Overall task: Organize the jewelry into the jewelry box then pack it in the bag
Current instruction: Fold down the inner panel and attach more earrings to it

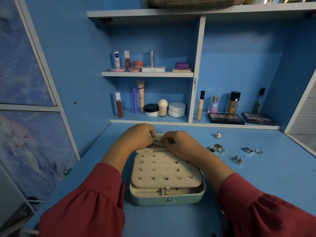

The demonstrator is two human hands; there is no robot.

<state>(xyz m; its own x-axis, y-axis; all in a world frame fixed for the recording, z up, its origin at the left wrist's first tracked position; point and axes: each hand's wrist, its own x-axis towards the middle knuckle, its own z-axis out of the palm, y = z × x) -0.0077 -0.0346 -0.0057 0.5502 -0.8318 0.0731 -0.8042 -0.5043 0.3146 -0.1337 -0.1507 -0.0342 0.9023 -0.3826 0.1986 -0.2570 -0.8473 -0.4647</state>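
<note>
A pale green jewelry box (166,200) lies open on the blue desk, its cream earring panel (165,170) studded with several earrings. At the box's far end, my left hand (136,138) curls over the lid's pocket edge. My right hand (177,145) pinches a small piece of jewelry (158,144) at that pocket. Several rings lie loose on the desk to the right: a cluster (218,148), a pair (253,150), one ornate ring (237,159) and one further back (218,135). No bag is clearly in view.
Cosmetics stand on the shelves behind the box: bottles, jars and tubes (164,108), two dark palettes (225,118) at the right. A cupboard door with a knob (67,171) borders the desk on the left. A white shelf side (301,113) closes the right.
</note>
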